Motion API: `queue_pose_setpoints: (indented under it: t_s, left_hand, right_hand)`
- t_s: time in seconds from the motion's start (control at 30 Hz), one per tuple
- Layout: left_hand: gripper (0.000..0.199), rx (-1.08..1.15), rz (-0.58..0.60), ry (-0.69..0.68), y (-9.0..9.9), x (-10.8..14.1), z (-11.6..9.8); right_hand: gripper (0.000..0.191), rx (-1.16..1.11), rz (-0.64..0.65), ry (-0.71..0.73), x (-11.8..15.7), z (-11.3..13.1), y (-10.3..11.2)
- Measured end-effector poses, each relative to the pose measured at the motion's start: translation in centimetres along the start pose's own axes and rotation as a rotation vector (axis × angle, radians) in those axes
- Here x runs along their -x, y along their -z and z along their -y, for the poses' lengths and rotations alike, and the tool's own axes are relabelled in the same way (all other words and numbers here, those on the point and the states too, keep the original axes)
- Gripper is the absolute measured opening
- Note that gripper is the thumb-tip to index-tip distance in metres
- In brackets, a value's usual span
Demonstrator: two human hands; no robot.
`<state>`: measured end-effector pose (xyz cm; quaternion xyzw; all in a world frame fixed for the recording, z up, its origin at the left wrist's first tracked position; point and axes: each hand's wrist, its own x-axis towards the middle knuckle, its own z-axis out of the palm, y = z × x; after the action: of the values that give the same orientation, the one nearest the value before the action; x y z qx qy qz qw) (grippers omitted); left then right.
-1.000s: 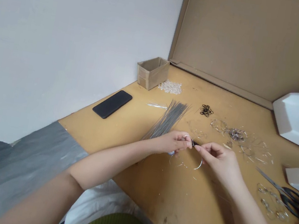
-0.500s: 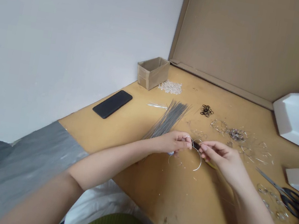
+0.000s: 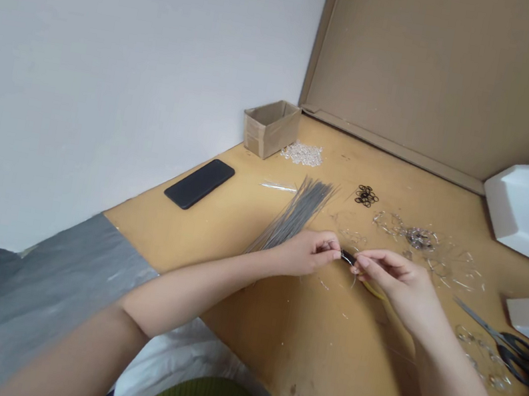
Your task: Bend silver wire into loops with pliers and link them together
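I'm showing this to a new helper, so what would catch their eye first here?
First come the two hands at the centre of the tan table: the left hand and right hand pinch a small black piece between their fingertips. Just behind the left hand lies a fan of thin grey rods. A black phone sits further left, and black-handled scissors lie far right.

1. I see one small black piece (image 3: 348,258), lying level, held between the left hand (image 3: 309,253) at 9 o'clock and the right hand (image 3: 398,289) at 3 o'clock.
2. A thin silver wire (image 3: 355,278) curves from it toward 6 o'clock, faint to me.
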<state>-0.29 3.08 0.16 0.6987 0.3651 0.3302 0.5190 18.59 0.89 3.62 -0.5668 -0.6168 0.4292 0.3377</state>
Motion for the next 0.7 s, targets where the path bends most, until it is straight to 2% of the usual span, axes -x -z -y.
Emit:
queue_pose_setpoints:
  t_s: [0.13, 0.33, 0.7]
  left_hand:
    - [0.017, 0.010, 0.024, 0.007, 0.20, -0.03, -0.02]
    - [0.019, 0.098, 0.085, 0.095, 0.57, -0.35, 0.27]
    - [0.016, 0.088, 0.072, 0.058, 1.02, -0.34, -0.32]
  right_hand:
    - [0.036, 0.055, -0.005, 0.009, 0.14, -0.12, 0.07]
    - [0.038, 0.068, 0.000, 0.026, 0.25, -0.09, 0.00]
    - [0.034, 0.140, 0.006, 0.039, 0.76, 0.46, 0.09]
